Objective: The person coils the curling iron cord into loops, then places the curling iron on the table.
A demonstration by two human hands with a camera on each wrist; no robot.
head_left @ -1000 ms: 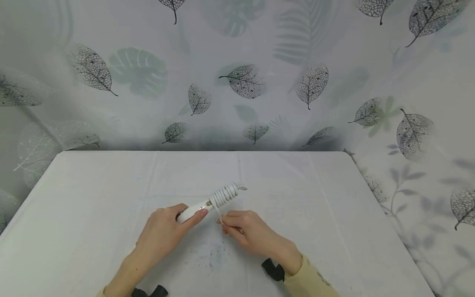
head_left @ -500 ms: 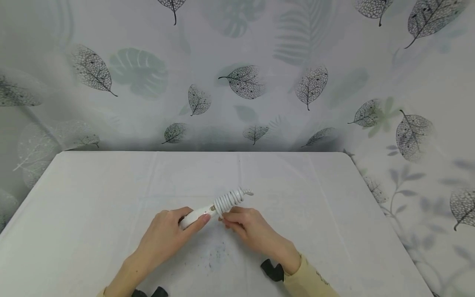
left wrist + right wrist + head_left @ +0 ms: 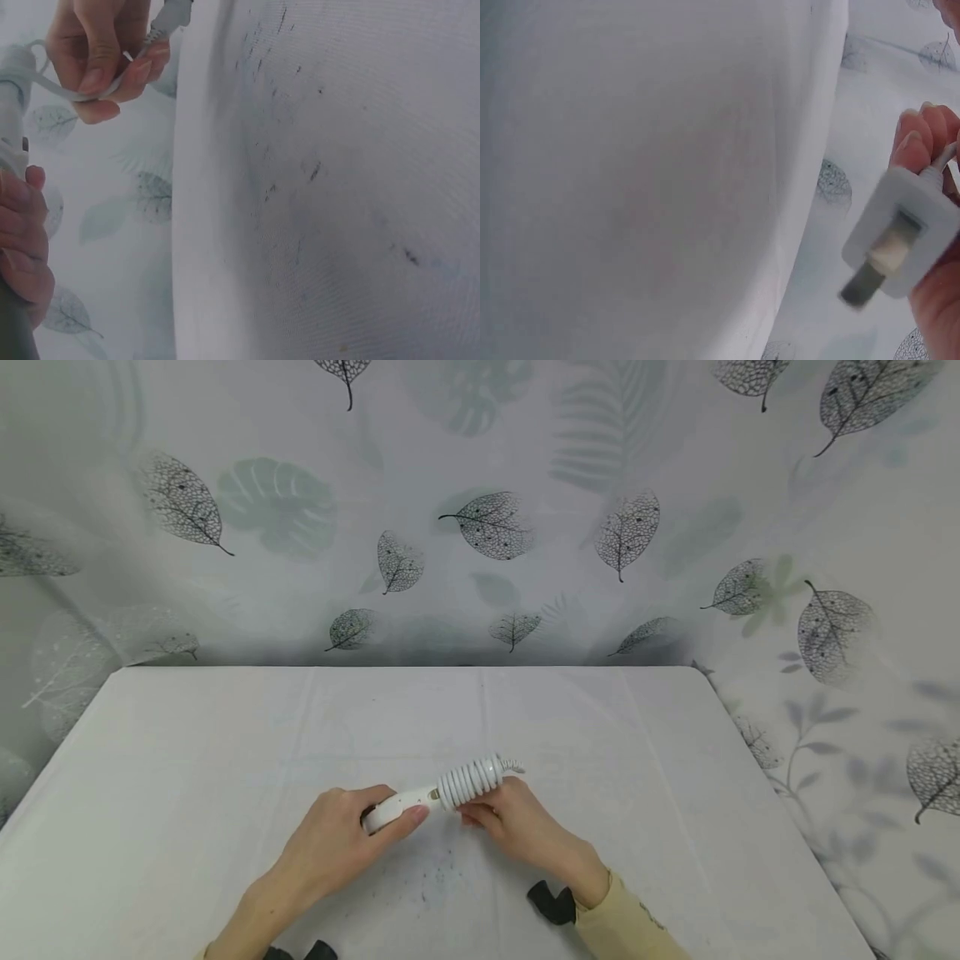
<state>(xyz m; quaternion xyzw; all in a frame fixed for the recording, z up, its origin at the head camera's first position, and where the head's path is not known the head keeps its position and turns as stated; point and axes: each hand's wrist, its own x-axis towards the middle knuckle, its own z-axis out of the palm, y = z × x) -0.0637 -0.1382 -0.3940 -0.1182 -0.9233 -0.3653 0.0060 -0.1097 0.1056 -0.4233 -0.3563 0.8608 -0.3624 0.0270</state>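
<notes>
My left hand [image 3: 330, 835] grips the white handle [image 3: 401, 804] of a slim handheld appliance, its kind hidden under the winding. A white cord [image 3: 470, 782] is wound in several turns round the far part, which points right and slightly up. Just below these coils, my right hand [image 3: 525, 827] pinches the cord's loose end, partly hidden behind them. In the left wrist view the cord [image 3: 60, 90] runs from the appliance to the right thumb and fingers. Beside those fingers hangs a white plug [image 3: 904, 229] with flat metal prongs, blurred in the right wrist view.
A white cloth covers the table [image 3: 225, 718], with small dark specks [image 3: 435, 872] near its front middle. Behind it hangs a leaf-patterned curtain [image 3: 450, 460]. A black wrist mount [image 3: 551, 902] sits beside the right sleeve [image 3: 626, 918].
The coiled end has shifted right and down, and the appliance lies flatter. My right hand has moved in under the coils, and the loose strand once stretched toward it is now hidden in the head view.
</notes>
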